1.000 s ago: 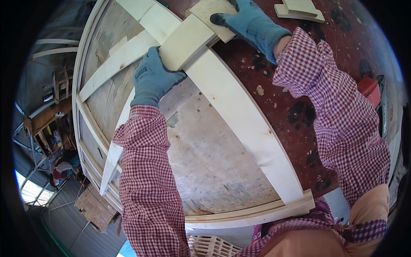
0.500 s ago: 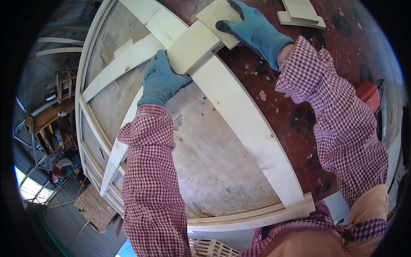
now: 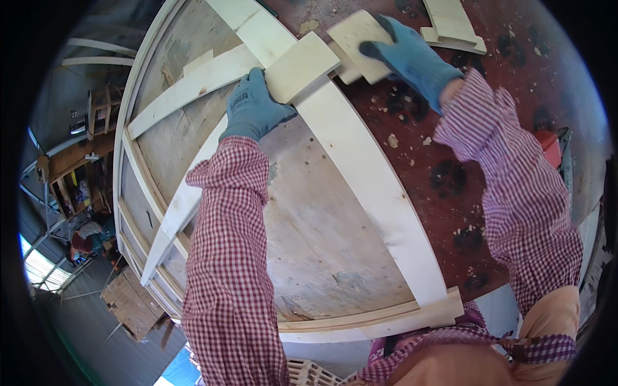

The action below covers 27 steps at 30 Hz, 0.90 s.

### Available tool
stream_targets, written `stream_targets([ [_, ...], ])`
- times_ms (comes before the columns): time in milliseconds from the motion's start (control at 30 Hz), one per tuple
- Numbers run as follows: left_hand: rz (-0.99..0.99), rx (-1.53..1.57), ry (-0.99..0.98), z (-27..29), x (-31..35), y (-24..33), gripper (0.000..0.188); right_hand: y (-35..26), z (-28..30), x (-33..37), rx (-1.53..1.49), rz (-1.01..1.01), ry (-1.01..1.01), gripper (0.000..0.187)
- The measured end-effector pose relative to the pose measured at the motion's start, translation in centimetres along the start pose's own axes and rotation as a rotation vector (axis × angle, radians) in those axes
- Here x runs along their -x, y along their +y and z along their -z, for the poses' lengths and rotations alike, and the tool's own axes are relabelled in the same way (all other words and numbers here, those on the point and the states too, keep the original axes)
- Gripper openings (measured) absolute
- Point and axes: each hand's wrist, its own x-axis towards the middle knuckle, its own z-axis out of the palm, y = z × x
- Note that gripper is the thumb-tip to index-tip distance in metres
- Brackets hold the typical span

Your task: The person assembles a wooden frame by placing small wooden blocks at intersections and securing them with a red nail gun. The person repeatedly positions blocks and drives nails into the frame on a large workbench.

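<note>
Head view: well in from the near edge of the table, my right hand grips a board; my left hand touches a block, grasp unclear.

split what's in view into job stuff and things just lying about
Job:
pale board, in the right gloved hand
squarish wood block, at the left gloved hand
wooden frame beneath

Apparently lying about:
stacked wood pieces, top right (possibly spares)
red box, right
slatted crate, bottom

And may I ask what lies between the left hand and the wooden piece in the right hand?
In the head view, a pale wooden block lies between the left hand and the right hand's wooden piece, which partly hides another pale piece.
</note>
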Motion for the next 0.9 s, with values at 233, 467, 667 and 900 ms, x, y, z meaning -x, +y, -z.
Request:
stream_targets([
  [233,0.028,0.017,-0.006,-0.4,0.3,-0.7,0.08,-6.5,9.8,18.1,0.458,0.201,0.153,0.058],
  [467,0.05,0.011,-0.012,0.2,0.8,-0.5,0.077,-1.1,16.1,37.0,1.051,-0.194,0.222,0.084],
  [667,0.046,0.034,-0.006,0.6,0.6,0.2,0.081,5.8,16.8,32.9,0.737,-0.397,0.422,0.09],
  [900,0.063,0.059,-0.015,0.8,1.2,0.0,0.078,3.9,22.4,31.7,0.211,-0.353,0.398,0.046],
])
